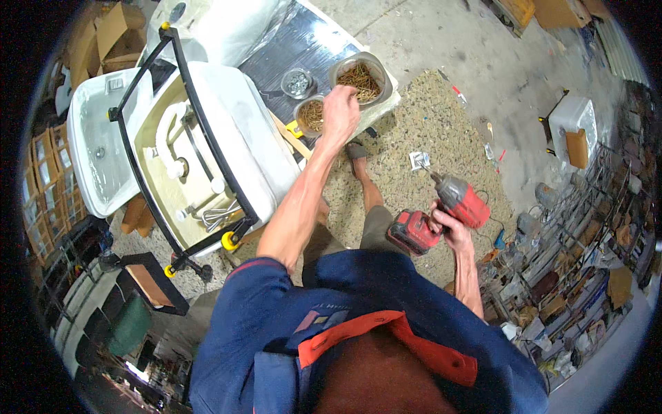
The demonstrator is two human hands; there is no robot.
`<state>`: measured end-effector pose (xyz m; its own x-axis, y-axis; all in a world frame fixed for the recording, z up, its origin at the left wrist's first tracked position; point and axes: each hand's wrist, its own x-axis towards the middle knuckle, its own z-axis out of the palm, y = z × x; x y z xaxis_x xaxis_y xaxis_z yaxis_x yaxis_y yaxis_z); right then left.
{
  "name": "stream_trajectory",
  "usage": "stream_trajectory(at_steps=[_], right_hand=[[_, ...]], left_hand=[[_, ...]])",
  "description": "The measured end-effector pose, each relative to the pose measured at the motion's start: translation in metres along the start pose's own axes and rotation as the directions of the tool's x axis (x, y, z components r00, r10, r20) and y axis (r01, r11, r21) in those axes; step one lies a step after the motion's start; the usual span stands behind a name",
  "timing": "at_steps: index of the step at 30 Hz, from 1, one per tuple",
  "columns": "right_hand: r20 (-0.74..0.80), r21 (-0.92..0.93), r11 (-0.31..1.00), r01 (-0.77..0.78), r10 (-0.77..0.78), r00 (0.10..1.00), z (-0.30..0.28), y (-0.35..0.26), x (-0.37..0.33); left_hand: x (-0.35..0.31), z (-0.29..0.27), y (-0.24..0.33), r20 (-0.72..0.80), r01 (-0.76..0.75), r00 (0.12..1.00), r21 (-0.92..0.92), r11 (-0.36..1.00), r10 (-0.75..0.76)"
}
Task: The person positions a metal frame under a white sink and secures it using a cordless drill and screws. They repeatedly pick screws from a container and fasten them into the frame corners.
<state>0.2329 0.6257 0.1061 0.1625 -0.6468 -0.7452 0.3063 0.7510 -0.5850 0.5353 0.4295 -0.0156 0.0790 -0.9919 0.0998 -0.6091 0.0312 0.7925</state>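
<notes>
My right hand [449, 224] grips a red and black cordless drill [465, 200] by its handle, with the battery pack toward my body and the bit pointing away. My left hand [341, 114] is at the near rim of a clear tub of brownish screws [360, 81], its fingers drawn together; whatever they hold is too small to make out. Just left of that hand stands a smaller tub of screws [312, 114]. Beyond it is a round container of grey metal pieces [297, 83]. A yellow tape measure [294, 129] lies beside the smaller tub.
At left, an upturned cream cabinet [155, 138] carries a black metal frame [196, 103] with yellow-tipped feet and white piping inside. A white basin [96, 148] lies beyond it. A speckled mat [441, 117] covers the floor; cluttered shelving [586, 255] stands at right.
</notes>
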Motion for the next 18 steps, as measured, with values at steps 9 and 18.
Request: stream_trajectory(at_steps=[9, 18], right_hand=[[-0.065, 0.164, 0.986, 0.021, -0.010, 0.998, -0.040, 0.052, -0.002], [-0.176, -0.007, 1.000, -0.007, 0.006, 0.984, -0.073, 0.071, -0.008]], left_hand=[[0.092, 0.134, -0.090, 0.605, 0.102, 0.676, 0.489, 0.866, -0.421], [0.074, 0.182, -0.152, 0.633, -0.201, 0.752, 0.483, 0.852, -0.181]])
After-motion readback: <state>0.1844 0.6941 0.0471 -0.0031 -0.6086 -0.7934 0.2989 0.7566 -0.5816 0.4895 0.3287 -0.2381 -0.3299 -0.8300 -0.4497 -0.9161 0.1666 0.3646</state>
